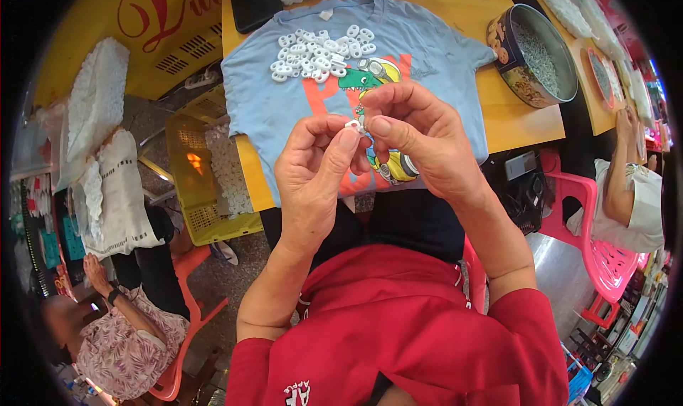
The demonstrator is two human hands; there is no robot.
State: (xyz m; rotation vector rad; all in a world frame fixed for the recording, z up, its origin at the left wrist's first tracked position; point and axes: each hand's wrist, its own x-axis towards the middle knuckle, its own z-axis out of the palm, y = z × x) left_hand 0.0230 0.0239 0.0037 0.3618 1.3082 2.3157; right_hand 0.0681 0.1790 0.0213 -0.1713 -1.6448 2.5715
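Two hands are at work over one blue shirt (256, 100) on the table (535, 123). The left hand (313, 160) has thumb and forefinger pinched closed on one small white piece (353, 125), which lies at their tips. The right hand (427, 139) has curled fingers just right of that piece; whether they grip anything cannot be told. One pile of white pieces (324, 54), overlapping and not countable, lies beyond the hands. One round tin (514, 70) stands far right.
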